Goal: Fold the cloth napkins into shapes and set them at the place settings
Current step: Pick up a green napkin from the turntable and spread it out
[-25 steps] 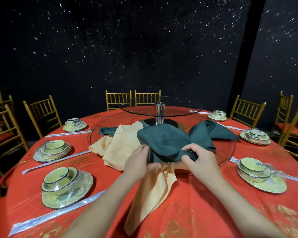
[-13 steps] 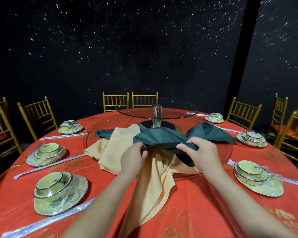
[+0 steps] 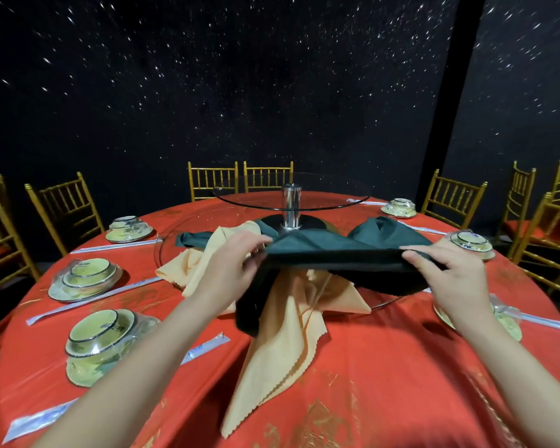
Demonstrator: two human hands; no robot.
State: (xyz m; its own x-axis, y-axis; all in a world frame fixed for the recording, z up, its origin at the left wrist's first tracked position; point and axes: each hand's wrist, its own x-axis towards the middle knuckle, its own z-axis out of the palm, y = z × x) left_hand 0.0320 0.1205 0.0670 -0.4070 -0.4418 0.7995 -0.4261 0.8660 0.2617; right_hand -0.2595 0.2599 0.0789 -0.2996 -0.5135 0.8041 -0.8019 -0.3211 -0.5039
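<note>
The dark green napkin (image 3: 330, 252) is held up off the bench (image 3: 385, 367), stretched level between both hands above the near edge of the glass turntable (image 3: 188, 221). The left hand (image 3: 228, 273) pinches its left end, with the fingers curled over the top. A loose corner hangs down from that grip in front of the peach cloth. The right hand (image 3: 450, 276) holds the right end, thumb along the fold and fingers curled round it. How much cloth is tucked under that palm is hard to tell.

Directly below lie the peach napkins (image 3: 288, 337), a rumpled heap spilling from the turntable onto the red-covered bench, with one scalloped point reaching toward the person. Other green napkins (image 3: 385, 227) lie bunched on the glass behind, on both sides of the chrome post (image 3: 291, 205) that carries a smaller glass tier.

Around the rim of the bench sit the place settings (image 3: 101, 337), each a pale green bowl upturned on a plate under clear wrap. Three are on the left, two are on the far right, and one is partly hidden behind the right wrist. Wrapped chopsticks (image 3: 204, 345) lie beside them. Gold chairs (image 3: 212, 179) ring the bench against a black, star-speckled wall.
</note>
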